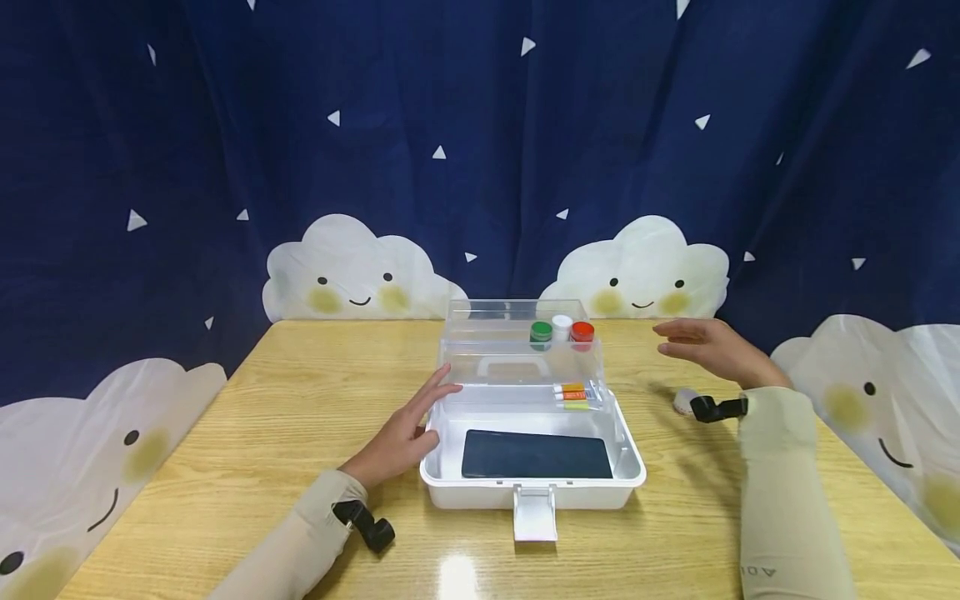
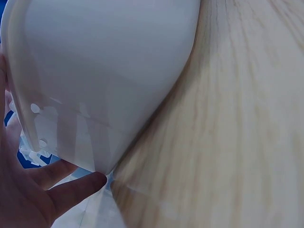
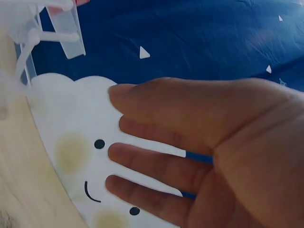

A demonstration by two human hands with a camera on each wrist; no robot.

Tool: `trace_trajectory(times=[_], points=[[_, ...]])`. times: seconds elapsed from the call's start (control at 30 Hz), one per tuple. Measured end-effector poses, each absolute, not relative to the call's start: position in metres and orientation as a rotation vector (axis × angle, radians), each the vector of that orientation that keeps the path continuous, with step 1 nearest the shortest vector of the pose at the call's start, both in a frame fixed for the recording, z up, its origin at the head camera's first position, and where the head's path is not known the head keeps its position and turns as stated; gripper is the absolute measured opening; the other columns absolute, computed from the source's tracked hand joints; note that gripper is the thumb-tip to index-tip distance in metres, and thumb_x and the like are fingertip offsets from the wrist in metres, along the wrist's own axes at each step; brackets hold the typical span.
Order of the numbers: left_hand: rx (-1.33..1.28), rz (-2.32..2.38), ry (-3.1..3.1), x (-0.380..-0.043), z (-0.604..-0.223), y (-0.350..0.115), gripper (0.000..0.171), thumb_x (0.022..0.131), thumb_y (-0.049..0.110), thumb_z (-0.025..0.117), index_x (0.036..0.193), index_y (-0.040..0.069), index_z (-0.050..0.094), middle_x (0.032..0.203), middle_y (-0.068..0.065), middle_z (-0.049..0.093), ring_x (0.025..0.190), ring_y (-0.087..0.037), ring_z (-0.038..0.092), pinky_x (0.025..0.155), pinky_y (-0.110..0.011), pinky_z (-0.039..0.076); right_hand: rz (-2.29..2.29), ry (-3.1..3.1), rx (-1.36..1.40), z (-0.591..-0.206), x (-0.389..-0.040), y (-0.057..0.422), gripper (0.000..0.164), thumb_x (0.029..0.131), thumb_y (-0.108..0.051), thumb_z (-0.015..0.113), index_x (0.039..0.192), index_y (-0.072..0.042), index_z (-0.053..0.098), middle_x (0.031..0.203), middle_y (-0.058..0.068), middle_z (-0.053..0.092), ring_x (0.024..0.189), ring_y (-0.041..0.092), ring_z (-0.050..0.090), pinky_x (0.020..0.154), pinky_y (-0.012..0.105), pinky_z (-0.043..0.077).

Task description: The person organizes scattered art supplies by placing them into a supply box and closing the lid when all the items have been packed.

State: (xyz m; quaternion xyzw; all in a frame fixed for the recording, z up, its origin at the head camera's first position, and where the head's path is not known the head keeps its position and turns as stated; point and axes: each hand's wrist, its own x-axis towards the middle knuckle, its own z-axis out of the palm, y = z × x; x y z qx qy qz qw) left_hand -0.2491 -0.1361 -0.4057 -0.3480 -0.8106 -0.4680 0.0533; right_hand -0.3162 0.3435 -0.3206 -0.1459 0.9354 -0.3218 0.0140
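A white plastic storage box (image 1: 487,497) stands on the table, with clear tiers raised at its back. My left hand (image 1: 397,446) rests against its left side, thumb near the rim and fingers extended toward the back corner. In the left wrist view, two fingertips (image 2: 97,180) lie along the box's end. My right hand (image 1: 712,346) is in the air right of the tiers, holding nothing, fingers extended. A dark flat slab (image 1: 536,454) lies in the base. Small tubes (image 1: 576,396) lie in the lower tier. Green (image 1: 541,336), white (image 1: 561,327) and red (image 1: 582,335) lidded jars stand higher up.
The white latch (image 1: 535,517) hangs down at the box's front. A small whitish round object (image 1: 684,401) lies on the wooden table (image 1: 337,358) beneath my right wrist. Behind is a dark blue curtain (image 1: 420,83) with printed clouds.
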Motion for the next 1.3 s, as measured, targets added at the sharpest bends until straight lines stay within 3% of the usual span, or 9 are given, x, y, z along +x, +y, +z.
trace_trajectory(times=[0.23,0.47,0.73,1.07,1.3], points=[[-1.052,-1.426,-2.461,-0.25,-0.406,-0.137,0.067,0.081,-0.012,0.047,0.143,0.012,0.043,0.161,-0.007,0.013,0.129,-0.028,0.04,0.05,-0.022,0.041,-0.923,2.888,-0.428,-0.328,-0.317,0.356,0.063,0.094,-0.043,0.058,0.138,0.002,0.048,0.135,0.025,0.052,0.119,0.042,0.052,0.096,0.056,0.041],[-1.097,-1.421,-2.427,-0.251,-0.408,-0.137,0.066,0.08,-0.013,0.047,0.143,0.009,0.043,0.161,-0.01,0.013,0.123,-0.03,0.044,0.051,-0.022,0.041,-0.864,2.847,-0.355,-0.339,-0.319,0.367,0.069,0.092,-0.049,0.058,0.138,0.002,0.047,0.139,0.026,0.047,0.123,0.044,0.046,0.095,0.057,0.041],[-1.102,-1.428,-2.419,-0.251,-0.405,-0.136,0.067,0.079,-0.013,0.047,0.143,0.008,0.042,0.161,-0.01,0.013,0.128,-0.03,0.04,0.055,-0.024,0.046,-0.853,2.808,-0.343,-0.344,-0.32,0.374,0.073,0.09,-0.049,0.059,0.139,0.003,0.046,0.14,0.029,0.045,0.123,0.043,0.046,0.093,0.056,0.043],[-1.1,-1.43,-2.421,-0.25,-0.406,-0.135,0.066,0.08,-0.015,0.046,0.142,0.008,0.042,0.161,-0.009,0.013,0.134,-0.032,0.035,0.063,-0.025,0.047,-0.953,2.71,-0.373,-0.359,-0.322,0.387,0.065,0.092,-0.036,0.062,0.139,0.006,0.044,0.141,0.03,0.043,0.123,0.043,0.047,0.089,0.052,0.048],[-1.108,-1.407,-2.422,-0.25,-0.406,-0.136,0.066,0.08,-0.013,0.047,0.142,0.007,0.042,0.16,-0.013,0.013,0.126,-0.031,0.041,0.054,-0.024,0.045,-1.11,2.597,-0.337,-0.374,-0.326,0.399,0.064,0.092,-0.027,0.065,0.14,0.009,0.041,0.142,0.032,0.04,0.118,0.034,0.052,0.085,0.047,0.051]])
